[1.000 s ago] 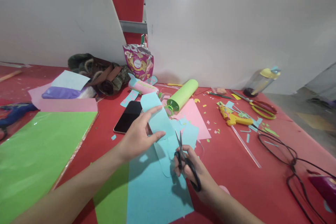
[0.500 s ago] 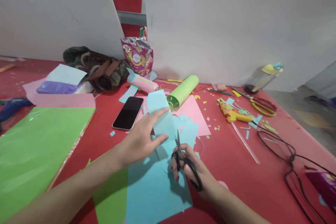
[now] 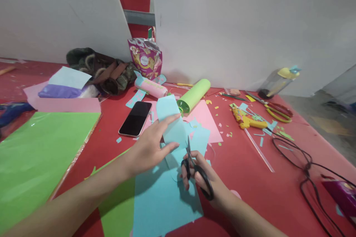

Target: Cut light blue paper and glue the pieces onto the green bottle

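My left hand (image 3: 152,146) pinches a folded piece of light blue paper (image 3: 174,131), fingers across its front and thumb near its lower edge. In my right hand (image 3: 204,176) is a pair of black-handled scissors (image 3: 204,181), blades pointing up and slightly apart beside the paper's lower right corner. Whether the blades touch the paper I cannot tell. Beneath both hands lies a larger light blue sheet (image 3: 164,207), partly over a green sheet (image 3: 118,207). More cut blue paper (image 3: 201,137) rests on a pink sheet (image 3: 210,122) behind the scissors.
A phone (image 3: 135,118) lies left of the paper. Behind stand a green paper-wrapped bottle (image 3: 194,95), a pink roll (image 3: 151,88) and a snack bag (image 3: 146,58). On the right are a yellow glue gun (image 3: 247,120), its black cable (image 3: 306,159), larger scissors (image 3: 278,113) and paper scraps.
Almost nothing differs. The scissor blades have come slightly closer together at the paper's corner, and the whole view has shifted a little.
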Motion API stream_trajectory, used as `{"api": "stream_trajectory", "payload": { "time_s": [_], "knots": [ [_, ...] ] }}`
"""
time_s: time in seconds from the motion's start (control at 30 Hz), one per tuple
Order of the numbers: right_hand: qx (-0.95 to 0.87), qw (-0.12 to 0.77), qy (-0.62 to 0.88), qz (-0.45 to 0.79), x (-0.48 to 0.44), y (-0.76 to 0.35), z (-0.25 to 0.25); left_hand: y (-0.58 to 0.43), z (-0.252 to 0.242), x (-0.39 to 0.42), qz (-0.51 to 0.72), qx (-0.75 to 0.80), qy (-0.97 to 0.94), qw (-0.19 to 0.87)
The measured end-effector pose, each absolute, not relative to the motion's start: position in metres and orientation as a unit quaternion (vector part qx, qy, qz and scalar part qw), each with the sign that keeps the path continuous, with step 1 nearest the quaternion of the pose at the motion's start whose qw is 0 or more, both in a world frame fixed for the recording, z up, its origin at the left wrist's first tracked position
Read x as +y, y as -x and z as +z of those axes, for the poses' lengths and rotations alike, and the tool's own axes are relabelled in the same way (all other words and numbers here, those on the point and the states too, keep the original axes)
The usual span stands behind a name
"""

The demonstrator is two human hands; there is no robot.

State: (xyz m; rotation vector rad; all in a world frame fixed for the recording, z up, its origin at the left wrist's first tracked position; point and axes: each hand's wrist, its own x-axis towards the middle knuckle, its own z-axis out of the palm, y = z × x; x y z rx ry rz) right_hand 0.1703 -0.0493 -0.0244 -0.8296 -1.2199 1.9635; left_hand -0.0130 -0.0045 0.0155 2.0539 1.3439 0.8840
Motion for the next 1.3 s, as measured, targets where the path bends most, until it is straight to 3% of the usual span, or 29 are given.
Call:
{"api": "stream_trajectory", "payload": {
  "time_s": [1.3],
  "knots": [
    [-0.478,0.353,0.323,0.736,-0.0489,-0.1691,-0.0264,0.0114,0.0062,-0.0038,0.348,0.478,-0.771,0.236]
  ]
}}
